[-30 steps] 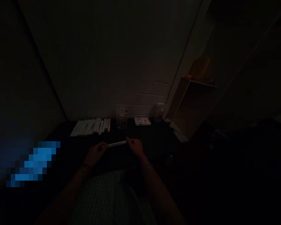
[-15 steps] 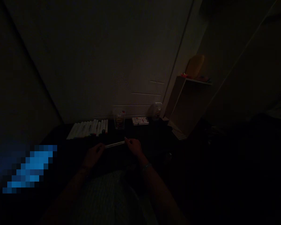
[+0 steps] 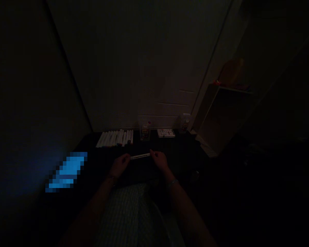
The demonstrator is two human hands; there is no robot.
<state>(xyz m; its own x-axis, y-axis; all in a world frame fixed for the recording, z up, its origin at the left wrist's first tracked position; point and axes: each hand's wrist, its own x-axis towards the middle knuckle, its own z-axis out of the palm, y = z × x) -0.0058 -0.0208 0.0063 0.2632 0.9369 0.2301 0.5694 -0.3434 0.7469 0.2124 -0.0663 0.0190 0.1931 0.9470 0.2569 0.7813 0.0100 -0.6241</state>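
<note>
Here we are over the dark table (image 3: pixel 175 147), and a white marker (image 3: pixel 140 156) sits crosswise just above its near edge, pinched at both ends. The left hand (image 3: pixel 119 165) has its grip closed on the left end, and the right hand (image 3: pixel 159 160) pinches the right end with its fingertips. Further out, a row of capped white markers (image 3: pixel 114 138) lies far left, then a clear cup (image 3: pixel 145 132), a printed box (image 3: pixel 166 133) and a bottle (image 3: pixel 185 122). Their labels are too dark to read!
</note>
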